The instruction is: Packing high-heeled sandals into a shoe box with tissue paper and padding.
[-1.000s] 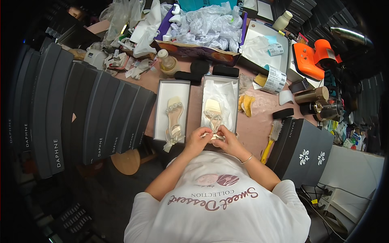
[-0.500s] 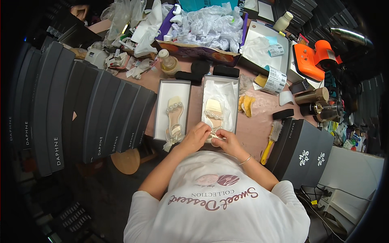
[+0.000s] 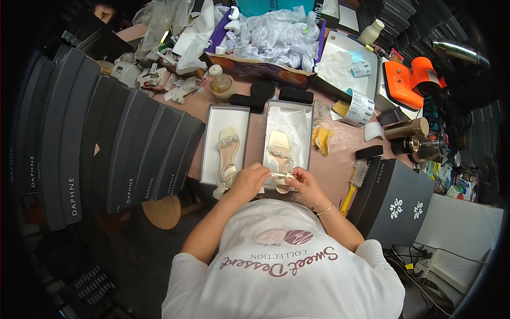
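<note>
A cream sandal (image 3: 278, 140) with a beaded strap lies in the right shoebox (image 3: 307, 143), over white tissue, its heel end toward me. Across its ankle end a pale ribbon (image 3: 277, 174) is stretched between my two hands. My left hand (image 3: 249, 182) pinches the ribbon's left end, and my right hand (image 3: 305, 186) pinches it on the right, close to a small knot or loop. Beside it, the matching sandal (image 3: 228, 151) rests in the left box (image 3: 211, 127), its ribbon bow hanging over the near edge close to my left wrist.
Grey shoeboxes (image 3: 122, 149) stand in a long row at left, with more boxes (image 3: 390, 191) at right. Behind are a bottle (image 3: 220, 84), black pads (image 3: 296, 95) and a carton of crumpled plastic (image 3: 276, 40). Rightward lie a yellow cloth (image 3: 322, 141), brush (image 3: 353, 189) and label roll (image 3: 359, 108).
My hands have drawn apart sideways, the left going left and the right going right. The ribbon now shows stretched between them, and more of the sandal's heel end is visible.
</note>
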Demonstrator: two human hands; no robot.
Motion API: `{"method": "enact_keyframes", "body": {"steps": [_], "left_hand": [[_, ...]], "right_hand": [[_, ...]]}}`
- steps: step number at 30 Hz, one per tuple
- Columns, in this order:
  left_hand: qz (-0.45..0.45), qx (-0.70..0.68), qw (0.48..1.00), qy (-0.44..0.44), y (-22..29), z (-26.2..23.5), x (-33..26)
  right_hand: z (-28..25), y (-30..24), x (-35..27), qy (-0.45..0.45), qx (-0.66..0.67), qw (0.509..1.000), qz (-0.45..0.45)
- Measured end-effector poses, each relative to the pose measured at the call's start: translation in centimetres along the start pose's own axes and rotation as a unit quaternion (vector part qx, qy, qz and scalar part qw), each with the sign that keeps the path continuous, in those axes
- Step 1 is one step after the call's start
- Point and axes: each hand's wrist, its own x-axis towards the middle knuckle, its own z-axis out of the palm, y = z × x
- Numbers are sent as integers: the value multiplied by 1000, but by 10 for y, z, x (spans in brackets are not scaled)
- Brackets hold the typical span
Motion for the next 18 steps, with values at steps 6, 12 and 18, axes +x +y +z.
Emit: {"method": "enact_keyframes", "body": {"steps": [6, 12, 18], "left_hand": [[-1, -40, 996, -74, -6, -13, -9], [-176, -152, 960, -155, 11, 0, -12], [-195, -218, 946, -140, 1, 7, -16]], "right_hand": [[-12, -1, -7, -42, 26, 998, 32], [-14, -19, -8, -16, -26, 998, 50], [-20, -34, -6, -41, -81, 995, 33]]}}
